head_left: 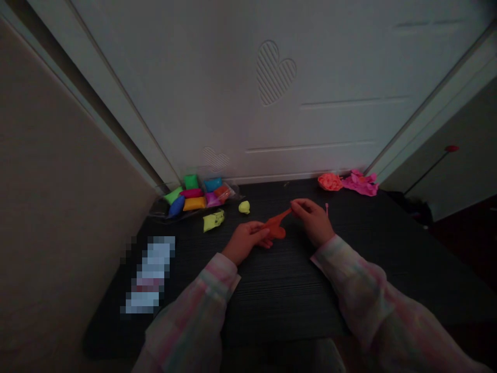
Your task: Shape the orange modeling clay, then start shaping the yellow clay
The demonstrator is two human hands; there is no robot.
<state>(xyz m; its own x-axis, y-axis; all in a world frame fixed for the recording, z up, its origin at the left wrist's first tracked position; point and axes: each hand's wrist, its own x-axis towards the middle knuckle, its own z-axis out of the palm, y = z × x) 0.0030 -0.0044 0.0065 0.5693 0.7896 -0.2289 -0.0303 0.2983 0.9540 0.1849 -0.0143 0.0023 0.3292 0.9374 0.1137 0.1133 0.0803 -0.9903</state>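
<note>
A soft piece of orange-red modelling clay is stretched between my hands above the dark table. My left hand pinches the wider, rounded end. My right hand is raised higher, its fingertips closed on the thin drawn-out end. Just past my left hand lies a small lump of yellow clay. To the left of that lump is a yellow packet with a crumpled end. Behind my right hand, a thin pink piece pokes up, partly hidden.
Several coloured clay packets lie in clear plastic at the back left. Coral clay and a pink ruffled piece sit at the back right. A pixelated flat object is on the left. A white panel borders the table's back.
</note>
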